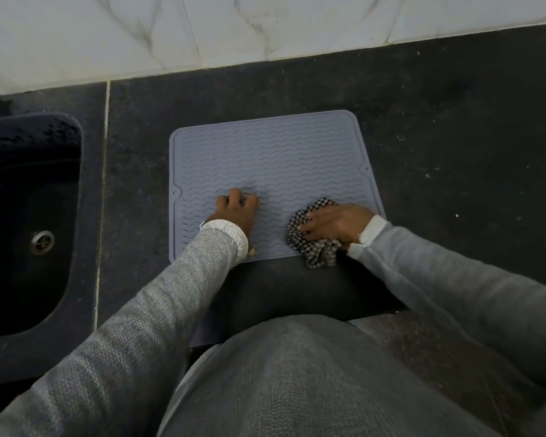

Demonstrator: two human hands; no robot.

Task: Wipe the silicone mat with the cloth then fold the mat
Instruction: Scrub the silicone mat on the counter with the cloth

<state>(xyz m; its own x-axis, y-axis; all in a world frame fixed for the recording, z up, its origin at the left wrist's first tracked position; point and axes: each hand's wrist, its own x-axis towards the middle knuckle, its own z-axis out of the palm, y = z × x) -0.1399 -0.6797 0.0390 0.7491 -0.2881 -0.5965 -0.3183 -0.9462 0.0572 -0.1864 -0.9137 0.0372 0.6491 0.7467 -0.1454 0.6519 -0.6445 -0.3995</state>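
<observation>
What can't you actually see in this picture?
Head view only:
- Left thumb: under the left hand and cuff.
- Right palm and its grip: hidden against the cloth.
- Mat near right corner: covered by cloth and right hand.
- Dirt or wet on the mat: too dim to tell.
- Sink: cut off by the left edge.
</observation>
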